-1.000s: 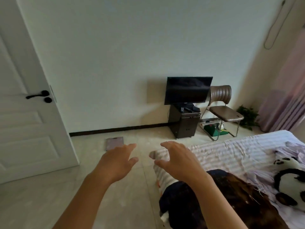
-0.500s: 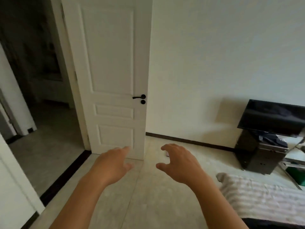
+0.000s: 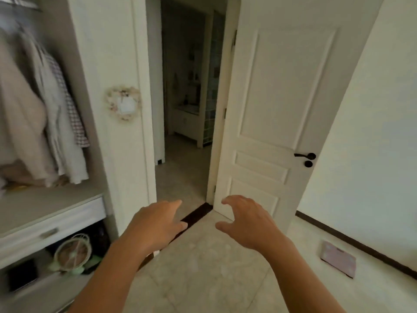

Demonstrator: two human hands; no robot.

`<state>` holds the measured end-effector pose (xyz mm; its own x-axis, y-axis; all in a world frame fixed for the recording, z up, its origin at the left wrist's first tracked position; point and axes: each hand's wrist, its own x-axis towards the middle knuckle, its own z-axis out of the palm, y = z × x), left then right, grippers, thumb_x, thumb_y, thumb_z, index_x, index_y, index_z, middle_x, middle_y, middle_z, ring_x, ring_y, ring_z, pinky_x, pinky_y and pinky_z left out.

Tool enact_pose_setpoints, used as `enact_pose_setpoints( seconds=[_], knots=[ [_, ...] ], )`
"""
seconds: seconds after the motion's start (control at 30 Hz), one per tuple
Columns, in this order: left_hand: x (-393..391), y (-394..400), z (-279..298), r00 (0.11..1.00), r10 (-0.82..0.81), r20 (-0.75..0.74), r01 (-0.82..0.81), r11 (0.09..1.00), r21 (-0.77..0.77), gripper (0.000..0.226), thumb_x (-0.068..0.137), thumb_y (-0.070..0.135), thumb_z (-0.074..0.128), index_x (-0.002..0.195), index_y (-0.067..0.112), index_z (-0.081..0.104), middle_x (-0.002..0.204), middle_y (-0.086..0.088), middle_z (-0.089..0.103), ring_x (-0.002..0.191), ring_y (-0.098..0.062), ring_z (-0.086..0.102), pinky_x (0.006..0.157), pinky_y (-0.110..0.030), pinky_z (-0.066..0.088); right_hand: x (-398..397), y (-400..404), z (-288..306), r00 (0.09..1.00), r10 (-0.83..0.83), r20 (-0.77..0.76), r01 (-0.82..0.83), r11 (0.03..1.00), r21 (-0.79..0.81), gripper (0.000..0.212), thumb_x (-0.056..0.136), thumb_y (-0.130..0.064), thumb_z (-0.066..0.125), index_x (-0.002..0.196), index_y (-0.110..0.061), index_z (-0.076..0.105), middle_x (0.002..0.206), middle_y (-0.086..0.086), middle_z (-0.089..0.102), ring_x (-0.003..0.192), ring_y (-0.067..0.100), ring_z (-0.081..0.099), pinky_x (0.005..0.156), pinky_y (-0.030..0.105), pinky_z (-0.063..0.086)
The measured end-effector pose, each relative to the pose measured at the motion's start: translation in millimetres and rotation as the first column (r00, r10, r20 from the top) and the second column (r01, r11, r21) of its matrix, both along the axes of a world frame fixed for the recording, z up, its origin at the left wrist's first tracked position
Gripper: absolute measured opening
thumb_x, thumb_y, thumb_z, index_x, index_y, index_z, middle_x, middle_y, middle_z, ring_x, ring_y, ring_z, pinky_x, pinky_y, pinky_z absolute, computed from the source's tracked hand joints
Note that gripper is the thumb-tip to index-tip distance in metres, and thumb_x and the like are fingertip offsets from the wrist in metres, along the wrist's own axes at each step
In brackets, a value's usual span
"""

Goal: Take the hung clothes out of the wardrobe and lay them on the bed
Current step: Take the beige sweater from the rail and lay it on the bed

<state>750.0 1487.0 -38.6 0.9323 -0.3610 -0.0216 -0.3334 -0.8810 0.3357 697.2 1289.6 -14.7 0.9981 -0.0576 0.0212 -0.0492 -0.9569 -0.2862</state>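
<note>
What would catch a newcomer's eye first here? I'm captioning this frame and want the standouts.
Two bare hands reach forward low in the middle, the left hand and right hand, both empty with fingers loosely spread. At far left, pale hung clothes fill the open wardrobe, blurred by motion. Straight ahead a white door with a black handle stands open onto a dim room.

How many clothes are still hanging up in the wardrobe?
3 that I can make out: a pinkish coat at the far left, a white garment beside it, and a checked one behind that. The picture is blurry and cut off, so more may be hidden.
</note>
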Motion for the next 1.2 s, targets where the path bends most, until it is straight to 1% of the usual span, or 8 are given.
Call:
enact_pose_setpoints(
  seconds=[0.27,0.4,0.5,0.67,0.83,1.0,1.13,1.2],
  knots=[
    [54.1,94.2,-7.3,0.962,0.275,-0.005,-0.275,0.962,-0.004,0.065,0.095,0.056,0.045,0.152,0.037,0.02,0.154,0.01,0.033,0.137,-0.014,0.037,0.111,-0.035,0.034,112.0,80.5,-6.5,0.955,0.294,0.03,-0.295,0.955,0.027,0.058,0.091,-0.049,0.061,0.142,-0.028,0.044,0.145,-0.005,0.046,0.13,0.016,0.046,0.102,0.031,0.04],
    [83.8,122.6,-3.1,0.925,0.38,0.009,-0.38,0.925,-0.021,0.065,0.094,0.055,0.049,0.151,0.035,0.025,0.155,0.008,0.032,0.139,-0.014,0.034,0.112,-0.033,0.032,168.6,111.9,-0.8,0.904,0.425,0.033,-0.426,0.904,0.036,0.062,0.091,-0.051,0.06,0.145,-0.03,0.039,0.148,-0.007,0.043,0.133,0.016,0.044,0.104,0.034,0.04],
    [104.5,140.4,5.5,0.893,0.448,0.042,-0.448,0.894,-0.021,0.058,0.096,0.052,0.047,0.148,0.033,0.03,0.151,0.007,0.038,0.133,-0.013,0.04,0.101,-0.026,0.034,206.4,137.6,6.3,0.854,0.519,0.027,-0.52,0.854,0.015,0.061,0.092,-0.049,0.059,0.146,-0.027,0.038,0.148,-0.006,0.044,0.133,0.017,0.043,0.104,0.034,0.039],
    [134.6,185.2,17.8,0.838,0.542,0.057,-0.543,0.84,-0.009,0.063,0.095,0.055,0.046,0.15,0.035,0.024,0.155,0.006,0.032,0.137,-0.015,0.037,0.109,-0.033,0.033,255.1,187.6,19.6,0.771,0.636,0.015,-0.636,0.771,-0.002,0.056,0.094,-0.046,0.057,0.143,-0.026,0.04,0.144,-0.003,0.046,0.13,0.019,0.044,0.102,0.033,0.038],
    [166.1,240.3,30.3,0.809,0.584,0.072,-0.582,0.812,-0.044,0.061,0.094,0.053,0.05,0.149,0.035,0.03,0.15,0.005,0.04,0.133,-0.014,0.042,0.103,-0.03,0.038,298.2,246.0,25.9,0.711,0.702,0.037,-0.702,0.712,-0.012,0.059,0.094,-0.046,0.057,0.146,-0.026,0.038,0.149,-0.004,0.041,0.134,0.019,0.041,0.106,0.033,0.035],
    [202.0,296.6,38.9,0.79,0.608,0.082,-0.601,0.794,-0.088,0.046,0.094,0.047,0.054,0.134,0.023,0.05,0.132,0.002,0.056,0.116,-0.014,0.053,0.082,-0.024,0.039,338.1,312.9,33.5,0.709,0.704,0.043,-0.702,0.71,-0.054,0.053,0.091,-0.047,0.06,0.137,-0.024,0.046,0.138,-0.001,0.051,0.123,0.021,0.05,0.098,0.034,0.043],
    [239.1,361.5,46.2,0.806,0.584,0.095,-0.58,0.812,-0.065,0.053,0.092,0.051,0.055,0.138,0.027,0.046,0.129,0.004,0.057,0.114,-0.015,0.054,0.094,-0.031,0.045,371.0,375.3,41.1,0.723,0.688,0.064,-0.685,0.726,-0.067,0.048,0.091,-0.047,0.062,0.131,-0.023,0.05,0.131,0.001,0.056,0.116,0.022,0.055,0.091,0.032,0.044],
    [257.5,392.7,54.4,0.824,0.557,0.104,-0.554,0.83,-0.058,0.044,0.091,0.05,0.057,0.129,0.028,0.053,0.118,0.007,0.061,0.104,-0.014,0.057,0.09,-0.034,0.048,387.1,405.7,48.1,0.729,0.681,0.069,-0.679,0.732,-0.059,0.048,0.091,-0.047,0.061,0.132,-0.023,0.05,0.131,0.001,0.057,0.115,0.021,0.055,0.089,0.031,0.044]
  ],
)
